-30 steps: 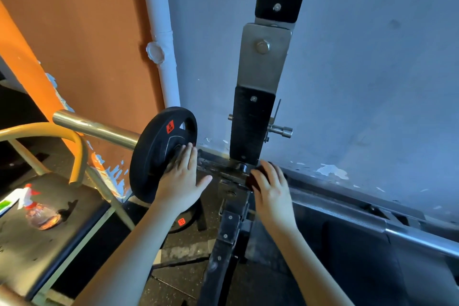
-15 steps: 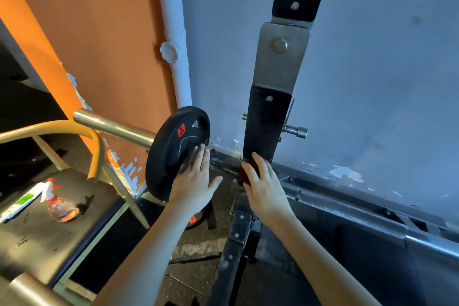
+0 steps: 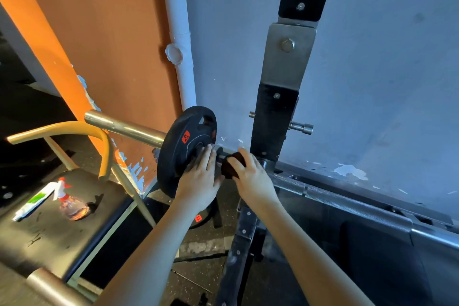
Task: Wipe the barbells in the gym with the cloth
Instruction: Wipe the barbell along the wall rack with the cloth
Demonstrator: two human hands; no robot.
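1 barbell (image 3: 347, 200), long axis 10→4 o'clock; 1 plate (image 3: 181, 146) on it. L hand (image 3: 198, 181) flat, fingers straight, on plate. R hand (image 3: 253, 179) grips 1 cloth (image 3: 232, 165) against barbell.

Barbell (image 3: 330, 197) lies near-horizontal across the rack upright (image 3: 272, 122), close to the grey wall. Shaft is steel, knurled, running off to the right. Left sleeve is brass-coloured and shiny. One black weight plate (image 3: 181, 154) with an orange label stands upright on the sleeve. Cloth (image 3: 232, 166) is dark, bunched into a wad, pressed on the bar between plate and upright, with the right hand (image 3: 253, 179) curled over it.
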